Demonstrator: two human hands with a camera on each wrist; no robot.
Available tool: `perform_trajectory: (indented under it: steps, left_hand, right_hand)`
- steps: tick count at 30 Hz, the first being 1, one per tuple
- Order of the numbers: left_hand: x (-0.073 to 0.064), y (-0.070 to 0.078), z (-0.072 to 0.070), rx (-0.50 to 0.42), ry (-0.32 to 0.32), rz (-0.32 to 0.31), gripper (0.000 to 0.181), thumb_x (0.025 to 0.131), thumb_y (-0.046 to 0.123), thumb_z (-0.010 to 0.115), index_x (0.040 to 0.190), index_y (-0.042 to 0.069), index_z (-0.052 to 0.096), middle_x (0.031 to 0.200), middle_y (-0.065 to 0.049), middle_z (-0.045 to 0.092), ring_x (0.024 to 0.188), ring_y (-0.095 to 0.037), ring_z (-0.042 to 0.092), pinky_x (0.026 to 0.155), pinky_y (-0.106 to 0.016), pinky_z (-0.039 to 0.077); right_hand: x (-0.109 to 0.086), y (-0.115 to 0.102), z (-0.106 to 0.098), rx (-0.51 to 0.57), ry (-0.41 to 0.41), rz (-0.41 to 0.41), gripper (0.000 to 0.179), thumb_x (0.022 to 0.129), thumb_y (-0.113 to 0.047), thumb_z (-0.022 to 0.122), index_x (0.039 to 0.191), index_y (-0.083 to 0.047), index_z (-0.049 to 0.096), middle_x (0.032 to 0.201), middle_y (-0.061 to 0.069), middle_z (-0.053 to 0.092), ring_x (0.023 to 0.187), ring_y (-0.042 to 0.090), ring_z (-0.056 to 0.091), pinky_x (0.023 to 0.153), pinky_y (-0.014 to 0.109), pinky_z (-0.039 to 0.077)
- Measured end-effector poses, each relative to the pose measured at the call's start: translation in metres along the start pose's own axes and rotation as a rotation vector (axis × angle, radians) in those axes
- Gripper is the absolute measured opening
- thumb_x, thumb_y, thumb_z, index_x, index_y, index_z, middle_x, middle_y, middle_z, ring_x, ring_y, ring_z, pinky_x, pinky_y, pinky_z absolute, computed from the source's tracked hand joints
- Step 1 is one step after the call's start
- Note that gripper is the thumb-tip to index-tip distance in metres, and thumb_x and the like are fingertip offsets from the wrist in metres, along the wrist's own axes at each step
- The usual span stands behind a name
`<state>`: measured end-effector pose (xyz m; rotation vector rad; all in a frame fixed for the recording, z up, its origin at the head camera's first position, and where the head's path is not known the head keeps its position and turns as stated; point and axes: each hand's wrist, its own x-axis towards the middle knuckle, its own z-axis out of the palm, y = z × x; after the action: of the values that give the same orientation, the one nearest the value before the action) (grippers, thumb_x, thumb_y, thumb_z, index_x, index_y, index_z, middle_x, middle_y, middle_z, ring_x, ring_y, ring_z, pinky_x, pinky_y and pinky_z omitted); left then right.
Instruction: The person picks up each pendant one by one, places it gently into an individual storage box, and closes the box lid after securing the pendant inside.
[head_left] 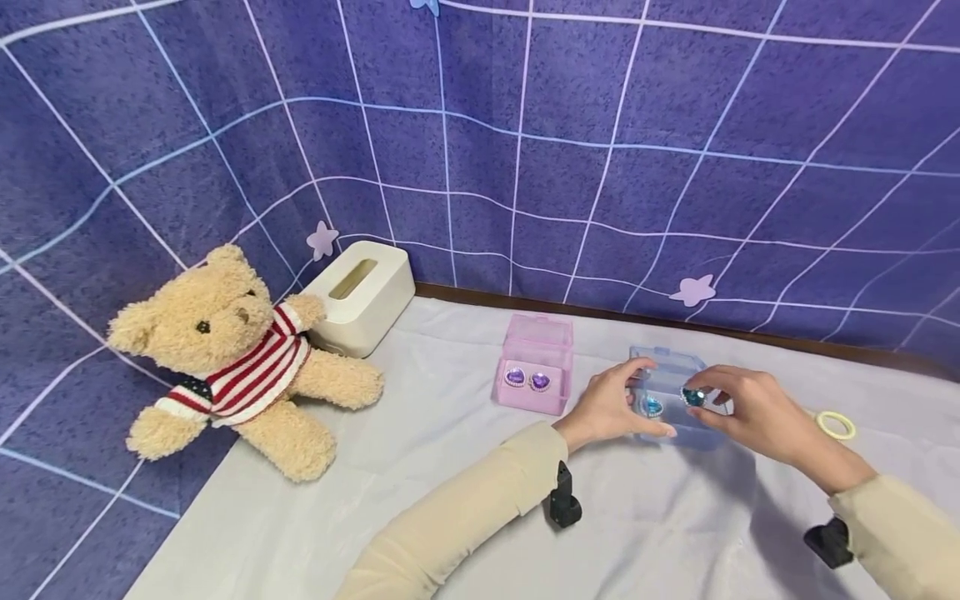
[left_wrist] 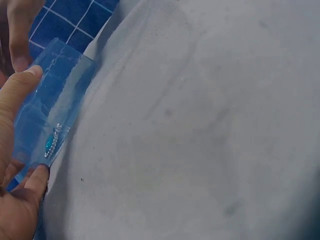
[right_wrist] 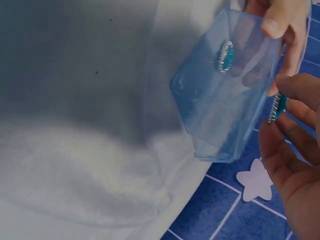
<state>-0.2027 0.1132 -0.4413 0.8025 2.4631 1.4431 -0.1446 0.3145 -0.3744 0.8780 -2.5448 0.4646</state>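
A clear blue plastic box stands with its lid raised on the white cloth. My left hand holds it at its left end, thumb at the near edge and fingers at the far side. Inside, near that hand, lies one blue gem with a silver beaded rim, also visible through the wall in the right wrist view. Between thumb and fingers, my right hand pinches a matching teal gem over the right part of the box. In the left wrist view, the left thumb lies against the box edge.
Left of the blue box, an open pink box holds two purple gems. A yellow ring lies behind the right wrist. Farther left are a white tissue box and a teddy bear. A purple grid curtain hangs behind.
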Motion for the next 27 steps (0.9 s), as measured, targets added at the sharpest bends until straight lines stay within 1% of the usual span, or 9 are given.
perform_trajectory:
  steps: [2,5,8,11,16,18,21,24,27]
  left_hand:
    - [0.000,0.000,-0.001,0.002,0.002,-0.001,0.093,0.057,0.037,0.094,0.137,0.031,0.048,0.127,0.003,0.061,0.092,-0.003,0.060,0.079,-0.014,0.049]
    - [0.000,0.000,-0.001,0.007,0.003,0.001,0.092,0.057,0.038,0.094,0.137,0.031,0.048,0.128,0.003,0.061,0.094,-0.004,0.061,0.079,-0.014,0.049]
    - [0.000,0.000,-0.002,0.009,0.002,-0.001,0.091,0.057,0.038,0.094,0.136,0.032,0.049,0.129,0.004,0.060,0.096,-0.004,0.061,0.079,-0.013,0.049]
    - [-0.001,-0.001,-0.002,0.010,0.003,-0.003,0.090,0.057,0.039,0.094,0.135,0.032,0.049,0.130,0.004,0.060,0.096,-0.004,0.062,0.080,-0.013,0.049]
    - [-0.001,0.000,-0.002,0.016,0.004,-0.006,0.091,0.057,0.039,0.094,0.136,0.032,0.049,0.130,0.004,0.060,0.095,-0.004,0.061,0.080,-0.013,0.049]
    - [-0.001,0.000,-0.002,0.018,0.005,-0.011,0.092,0.057,0.039,0.094,0.137,0.032,0.049,0.130,0.004,0.061,0.094,-0.003,0.061,0.079,-0.014,0.049]
    - [-0.001,0.000,-0.002,0.024,0.008,-0.012,0.093,0.056,0.039,0.094,0.137,0.033,0.048,0.128,0.004,0.062,0.092,-0.002,0.060,0.079,-0.014,0.049]
    - [-0.001,-0.001,-0.001,0.025,0.011,-0.008,0.093,0.056,0.039,0.094,0.137,0.032,0.048,0.126,0.004,0.062,0.090,-0.001,0.059,0.078,-0.014,0.048]
    - [0.000,-0.001,-0.001,0.024,0.010,-0.003,0.092,0.057,0.039,0.094,0.137,0.032,0.048,0.126,0.005,0.062,0.090,-0.001,0.059,0.079,-0.014,0.048]
  right_hand:
    - [0.004,0.003,0.006,0.003,-0.034,0.003,0.029,0.064,-0.005,0.084,0.089,-0.009,0.071,0.083,-0.003,0.070,0.065,0.007,0.063,0.056,0.019,0.054]
    - [0.007,0.008,0.013,-0.006,-0.068,-0.009,0.027,0.063,-0.005,0.085,0.086,-0.009,0.071,0.080,-0.003,0.069,0.062,0.007,0.063,0.054,0.023,0.055]
    - [0.008,0.011,0.019,-0.010,-0.088,-0.016,0.027,0.062,-0.005,0.086,0.084,-0.009,0.071,0.079,-0.002,0.070,0.061,0.008,0.064,0.053,0.024,0.055]
    - [0.008,0.012,0.022,0.002,-0.115,0.002,0.027,0.062,-0.004,0.086,0.084,-0.008,0.071,0.078,0.001,0.070,0.060,0.011,0.065,0.053,0.025,0.056]
    - [0.012,0.013,0.022,0.017,-0.224,0.055,0.026,0.064,-0.004,0.085,0.084,-0.006,0.070,0.078,0.002,0.071,0.063,0.014,0.066,0.055,0.026,0.056]
    - [0.014,0.014,0.022,0.010,-0.273,0.061,0.024,0.064,-0.005,0.085,0.083,-0.007,0.070,0.077,0.000,0.070,0.065,0.014,0.066,0.057,0.027,0.055]
    - [0.017,0.015,0.023,-0.007,-0.327,0.055,0.024,0.063,-0.006,0.086,0.079,-0.011,0.069,0.073,-0.004,0.069,0.065,0.012,0.064,0.057,0.028,0.054]
    - [0.019,0.015,0.025,-0.023,-0.353,0.050,0.024,0.062,-0.007,0.087,0.075,-0.013,0.068,0.071,-0.005,0.068,0.063,0.011,0.062,0.057,0.029,0.053]
    - [0.020,0.014,0.027,-0.045,-0.359,0.057,0.024,0.061,-0.008,0.088,0.072,-0.015,0.067,0.069,-0.005,0.068,0.062,0.010,0.061,0.057,0.029,0.054]
